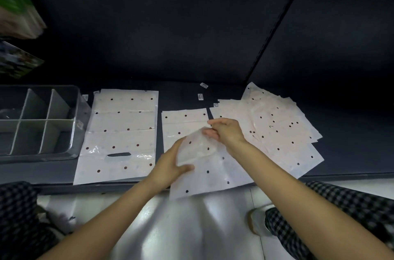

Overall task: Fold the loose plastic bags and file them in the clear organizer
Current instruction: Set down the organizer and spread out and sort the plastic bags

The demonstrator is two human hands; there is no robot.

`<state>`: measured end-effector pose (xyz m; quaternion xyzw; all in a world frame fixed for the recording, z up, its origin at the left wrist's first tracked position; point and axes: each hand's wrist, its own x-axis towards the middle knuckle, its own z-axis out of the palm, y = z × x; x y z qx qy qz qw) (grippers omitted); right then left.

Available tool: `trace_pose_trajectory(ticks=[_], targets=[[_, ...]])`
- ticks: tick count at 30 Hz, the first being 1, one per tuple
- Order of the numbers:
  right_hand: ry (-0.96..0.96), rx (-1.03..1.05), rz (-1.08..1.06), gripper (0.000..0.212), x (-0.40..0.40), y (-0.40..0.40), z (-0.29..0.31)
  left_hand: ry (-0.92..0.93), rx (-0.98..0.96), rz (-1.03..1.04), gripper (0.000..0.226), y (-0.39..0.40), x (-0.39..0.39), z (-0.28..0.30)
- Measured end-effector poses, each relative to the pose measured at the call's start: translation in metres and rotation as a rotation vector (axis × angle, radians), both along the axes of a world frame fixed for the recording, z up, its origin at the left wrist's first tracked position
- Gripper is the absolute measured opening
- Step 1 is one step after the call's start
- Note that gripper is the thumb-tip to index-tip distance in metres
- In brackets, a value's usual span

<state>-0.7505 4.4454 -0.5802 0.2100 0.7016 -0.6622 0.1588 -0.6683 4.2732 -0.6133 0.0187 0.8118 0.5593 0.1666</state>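
Both hands are clamped on one white plastic bag with dark dots (204, 166), which is lifted slightly off the dark shelf (191, 93) at about 6 o'clock of the spread of bags and hangs partly over the shelf's front edge. The left hand (170, 166) grips the bag's left edge, thumb on top and fingers underneath, while the right hand (223, 132) pinches its upper corner, which is turned up toward 12 o'clock. Under and just beyond this bag, at the centre, lies a smaller flat dotted bag (183, 123). At 9 o'clock from it a large dotted bag with a cut-out handle slot (119, 136) lies flat, creased across in bands. At 3 o'clock a loose, overlapping pile of dotted bags (277, 127) fans out toward the shelf's right part. The clear organizer (38, 123), with grey dividers forming compartments, sits at the far 9 o'clock end, just beside the large bag; whether anything is inside it cannot be told. A few small white labels (203, 85) lie on the shelf at 12 o'clock. Checkered trouser legs (351, 206) show at the lower corners above a pale floor (181, 227).
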Motion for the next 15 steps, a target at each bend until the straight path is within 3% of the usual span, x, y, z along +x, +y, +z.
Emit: trace_pose_trajectory(ticks=[1, 3, 5, 7, 9, 11, 13, 15], targets=[[0.000, 0.035, 0.071, 0.022, -0.001, 0.000, 0.003, 0.017, -0.011, 0.099, 0.064, -0.004, -0.002, 0.002], [0.070, 0.293, 0.334, 0.018, -0.003, 0.003, 0.011, -0.009, -0.021, 0.166, 0.043, -0.016, -0.008, 0.010], [0.209, 0.612, 0.643, 0.013, -0.005, 0.004, 0.017, -0.090, -0.013, 0.041, 0.026, -0.033, -0.017, 0.024], [0.304, 0.733, 0.869, 0.016, -0.006, 0.000, 0.021, -0.189, -0.003, -0.145, 0.017, -0.055, -0.024, 0.040], [0.283, 0.638, 0.986, 0.011, -0.004, -0.009, 0.023, -0.268, -0.047, -0.249, 0.017, -0.079, -0.029, 0.055], [0.184, 0.410, 0.987, 0.006, 0.001, -0.026, 0.021, -0.276, -0.084, -0.233, 0.018, -0.100, -0.033, 0.066], [0.119, 0.207, 0.857, 0.018, 0.006, -0.051, 0.011, -0.158, -0.223, -0.081, 0.023, -0.119, -0.038, 0.073], [0.101, 0.111, 0.650, 0.023, 0.004, -0.081, -0.005, 0.093, -0.477, 0.188, 0.033, -0.134, -0.043, 0.074]])
